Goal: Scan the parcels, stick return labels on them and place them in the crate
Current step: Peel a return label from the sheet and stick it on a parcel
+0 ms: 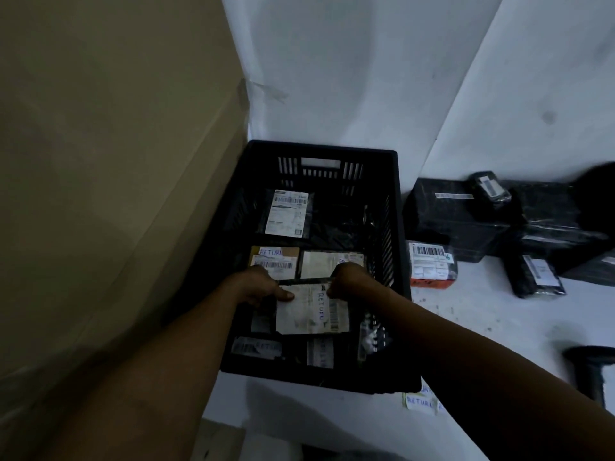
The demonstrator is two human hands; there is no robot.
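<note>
A black slatted crate (397, 227) stands on the white table and holds several labelled parcels. Inside it, both my hands hold one flat parcel (311, 309) with a white label reading RETURN. My left hand (259, 286) grips its upper left edge, thumb on top. My right hand (347, 281) grips its upper right edge with curled fingers. Behind it lie two brown parcels (274, 261), one marked RETURN, and a black parcel with a white shipping label (288, 212).
A big cardboard box (109, 178) fills the left side, tight against the crate. Right of the crate lie black wrapped parcels (466, 221), a small labelled packet (431, 264) and a dark scanner (592, 367). Handwritten RETURN labels (421, 402) sit by the crate's near right corner.
</note>
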